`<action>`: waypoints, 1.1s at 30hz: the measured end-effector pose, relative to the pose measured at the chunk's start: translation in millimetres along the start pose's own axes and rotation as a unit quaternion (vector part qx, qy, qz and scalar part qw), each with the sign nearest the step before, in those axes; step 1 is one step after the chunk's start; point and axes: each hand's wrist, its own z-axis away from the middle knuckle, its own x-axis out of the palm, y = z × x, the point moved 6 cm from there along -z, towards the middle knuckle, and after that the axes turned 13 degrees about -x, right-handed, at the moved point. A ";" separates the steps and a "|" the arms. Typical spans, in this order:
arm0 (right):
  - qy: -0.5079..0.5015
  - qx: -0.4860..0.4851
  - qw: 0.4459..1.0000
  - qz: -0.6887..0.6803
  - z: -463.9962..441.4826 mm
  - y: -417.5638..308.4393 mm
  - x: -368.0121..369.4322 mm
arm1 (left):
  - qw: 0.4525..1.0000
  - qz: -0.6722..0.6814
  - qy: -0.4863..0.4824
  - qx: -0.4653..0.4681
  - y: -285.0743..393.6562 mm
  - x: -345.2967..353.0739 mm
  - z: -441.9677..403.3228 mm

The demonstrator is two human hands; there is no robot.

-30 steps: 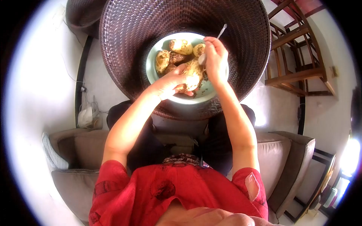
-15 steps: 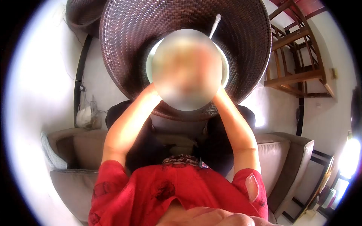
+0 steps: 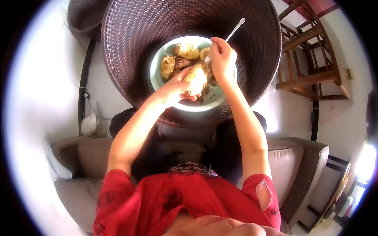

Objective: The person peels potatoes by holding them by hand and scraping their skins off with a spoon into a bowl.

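A pale green bowl [image 3: 154,72] holds several lumpy root vegetables, some scraped to yellow and some with rough brown skin. My left hand [image 3: 173,89] is closed around a large, mostly yellow root vegetable [image 3: 197,78], held tilted over the front of the bowl. In my right hand [image 3: 223,59] is a metal spoon [image 3: 235,29], its handle sticking out up and to the right. The spoon's bowl end points down, close to the upper right side of the held vegetable; whether it touches cannot be made out. Dark scrapings lie in the bowl's right side.
Around the bowl rises a tall dark woven basket-like piece [image 3: 138,43]. A wooden chair [image 3: 311,78] stands at the right. Behind my arms is a brown sofa [image 3: 283,157], and a white bag [image 3: 90,124] with cables sits at the left.
The spoon's handle has shifted to the right and leans further over. My right arm has moved slightly. The bowl's inside and both hands were blurred out earlier, so their change cannot be told.
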 end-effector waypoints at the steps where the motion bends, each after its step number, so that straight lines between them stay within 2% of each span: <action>1: -0.036 0.032 0.998 -0.036 6.7 -21.6 -1.5 | 1.000 0.007 0.009 0.011 -3.4 -7.2 -2.8; 3: -0.093 0.024 0.992 -0.081 23.3 -32.0 9.5 | 0.999 0.018 0.044 -0.020 -3.1 -4.2 5.3; 4: -0.073 -0.111 0.991 0.008 28.2 -40.4 10.9 | 1.000 0.017 0.019 0.010 -10.1 -13.2 -3.7; 5: -0.073 -0.107 0.992 0.009 26.6 -28.4 13.0 | 0.999 0.014 -0.007 0.038 -18.7 -20.3 -11.6; 7: -0.023 -0.069 0.994 0.084 7.2 1.1 7.5 | 0.999 -0.033 0.021 -0.016 -3.4 2.9 4.6; 8: 0.004 -0.043 0.995 0.085 -0.5 12.2 1.7 | 0.999 -0.045 0.028 0.004 3.7 11.0 9.1; 9: 0.020 0.007 0.999 0.045 -2.9 17.3 -0.8 | 0.997 -0.057 0.036 0.025 10.0 17.9 13.5; 11: -0.020 0.067 0.997 -0.034 6.3 0.6 1.7 | 0.996 -0.064 0.056 0.024 10.2 15.9 13.6; 13: -0.093 -0.119 0.986 0.069 23.2 -25.9 13.7 | 0.985 -0.160 0.042 0.037 17.8 22.8 13.9; 14: -0.069 -0.122 0.986 0.092 22.5 -15.4 13.5 | 0.986 -0.154 0.060 0.036 15.0 25.2 20.7; 15: -0.044 -0.121 0.985 0.116 18.9 -3.7 10.5 | 0.986 -0.153 0.058 0.032 7.0 23.5 17.8; 17: -0.019 -0.010 0.992 0.122 -1.5 5.1 -4.5 | 0.974 -0.194 -0.001 0.120 2.9 27.9 12.1; 19: 0.039 -0.043 0.995 0.079 -8.1 9.4 -9.1 | 0.978 -0.167 0.012 0.124 10.2 29.5 16.0; 21: 0.052 0.037 0.996 -0.059 -3.0 24.4 -8.2 | 0.949 -0.237 0.098 0.184 20.2 24.2 20.3; 23: 0.030 0.101 0.984 -0.142 2.4 32.5 -2.6 | 0.960 -0.198 0.081 0.178 21.2 25.2 23.1; 24: 0.029 0.101 0.984 -0.142 4.4 31.8 -1.7 | 0.980 -0.126 0.051 0.146 17.8 23.2 21.1; 26: 0.014 0.118 0.966 -0.229 9.3 29.8 9.9 | 0.996 0.022 -0.007 0.082 11.2 18.8 18.4; 27: 0.011 0.118 0.966 -0.230 10.9 25.5 12.3 | 0.996 0.024 -0.006 0.083 12.6 15.3 17.5; 29: 0.012 0.081 0.971 -0.224 13.4 12.8 13.3 | 0.999 -0.031 -0.012 0.029 8.9 13.0 13.6; 31: 0.010 0.076 0.973 -0.219 19.2 7.5 17.6 | 0.999 -0.020 0.002 0.036 8.8 11.6 14.7; 33: -0.043 -0.021 0.996 -0.074 26.0 -8.9 20.6 | 0.999 -0.026 0.027 0.039 7.7 8.6 15.3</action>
